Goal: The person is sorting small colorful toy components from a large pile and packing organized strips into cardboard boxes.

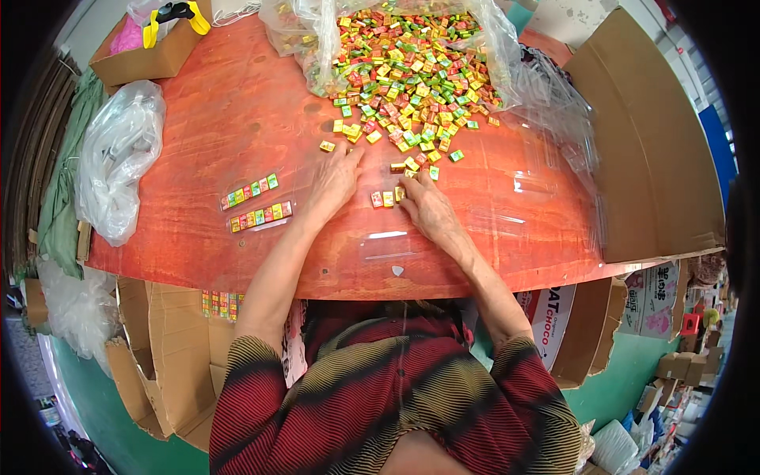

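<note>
A large heap of small coloured boxes [412, 71], in red, yellow, green and orange, spills toward me from a clear plastic bag [317, 47]. My left hand [336, 182] reaches to the near left edge of the heap. Its fingers are bent around a tiny piece, mostly hidden, beside a loose yellow box [327, 146]. My right hand [434, 212] pinches a small yellow box [400, 193] at the right end of a short row [382, 199]. Several more boxes lie just beyond its fingertips. On the left are two strips of boxes lined up side by side, an upper strip [250, 191] and a lower strip [260, 217].
Clear plastic trays [386, 245] lie on the red wooden table [198, 119] near its front edge. Cardboard [649, 134] stands along the right side. At left are a crumpled plastic bag [123, 158] and a carton [150, 59]. An open carton [178, 340] below holds more strips.
</note>
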Action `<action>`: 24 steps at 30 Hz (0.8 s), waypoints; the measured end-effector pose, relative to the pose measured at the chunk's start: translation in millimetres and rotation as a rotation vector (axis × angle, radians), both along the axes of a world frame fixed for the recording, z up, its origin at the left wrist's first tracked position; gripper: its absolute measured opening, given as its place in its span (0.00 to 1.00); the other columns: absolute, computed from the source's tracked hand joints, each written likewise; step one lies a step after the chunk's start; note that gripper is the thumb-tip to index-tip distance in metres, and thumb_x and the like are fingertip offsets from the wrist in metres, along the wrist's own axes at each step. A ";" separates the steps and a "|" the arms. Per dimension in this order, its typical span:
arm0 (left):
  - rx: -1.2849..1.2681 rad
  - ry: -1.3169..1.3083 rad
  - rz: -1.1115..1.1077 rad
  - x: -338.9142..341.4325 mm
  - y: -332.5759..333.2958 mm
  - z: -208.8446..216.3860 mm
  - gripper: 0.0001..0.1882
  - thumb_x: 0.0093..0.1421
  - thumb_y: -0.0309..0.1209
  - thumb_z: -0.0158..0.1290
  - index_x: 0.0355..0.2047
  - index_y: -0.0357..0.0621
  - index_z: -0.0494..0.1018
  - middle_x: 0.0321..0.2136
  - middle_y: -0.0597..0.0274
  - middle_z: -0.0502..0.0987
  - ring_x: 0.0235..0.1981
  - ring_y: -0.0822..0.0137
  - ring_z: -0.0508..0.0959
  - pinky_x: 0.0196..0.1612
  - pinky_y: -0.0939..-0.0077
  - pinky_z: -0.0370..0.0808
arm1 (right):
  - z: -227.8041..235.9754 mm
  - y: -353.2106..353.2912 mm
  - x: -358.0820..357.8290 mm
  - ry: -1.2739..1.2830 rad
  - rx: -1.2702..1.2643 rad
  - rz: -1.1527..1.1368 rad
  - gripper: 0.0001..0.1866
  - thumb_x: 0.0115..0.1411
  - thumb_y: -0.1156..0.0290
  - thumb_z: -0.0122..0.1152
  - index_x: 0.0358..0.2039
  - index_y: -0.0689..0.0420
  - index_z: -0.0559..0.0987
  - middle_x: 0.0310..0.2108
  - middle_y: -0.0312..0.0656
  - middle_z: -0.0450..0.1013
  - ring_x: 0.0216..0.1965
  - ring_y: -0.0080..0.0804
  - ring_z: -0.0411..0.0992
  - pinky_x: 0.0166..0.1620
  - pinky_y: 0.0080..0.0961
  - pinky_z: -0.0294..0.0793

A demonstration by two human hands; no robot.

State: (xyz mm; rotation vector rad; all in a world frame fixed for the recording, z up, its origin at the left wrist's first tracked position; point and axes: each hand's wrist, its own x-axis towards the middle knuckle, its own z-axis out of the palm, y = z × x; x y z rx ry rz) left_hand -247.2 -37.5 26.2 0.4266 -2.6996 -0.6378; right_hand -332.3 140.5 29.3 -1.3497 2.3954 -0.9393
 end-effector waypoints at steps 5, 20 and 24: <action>0.116 -0.086 -0.046 20.4 6.9 5.3 0.13 0.50 0.23 0.51 0.38 0.38 0.70 0.33 0.50 0.69 0.37 0.50 0.72 0.39 0.62 0.70 | 0.9 3.9 3.6 0.029 0.005 0.025 0.18 0.48 0.76 0.57 0.42 0.60 0.68 0.39 0.50 0.64 0.39 0.51 0.67 0.40 0.37 0.68; 0.215 0.004 -0.083 35.8 44.0 3.7 0.19 0.45 0.26 0.57 0.40 0.39 0.68 0.35 0.51 0.69 0.36 0.51 0.72 0.37 0.61 0.70 | -5.9 -4.3 8.2 0.100 0.031 0.048 0.20 0.46 0.74 0.59 0.42 0.61 0.68 0.41 0.52 0.63 0.40 0.50 0.67 0.40 0.38 0.69; 0.230 0.007 -0.063 33.6 46.2 0.2 0.26 0.44 0.28 0.59 0.45 0.41 0.66 0.39 0.51 0.66 0.39 0.50 0.70 0.38 0.61 0.69 | -2.7 0.9 7.1 0.100 -0.024 0.072 0.19 0.47 0.76 0.58 0.41 0.62 0.68 0.40 0.53 0.64 0.40 0.52 0.67 0.40 0.39 0.69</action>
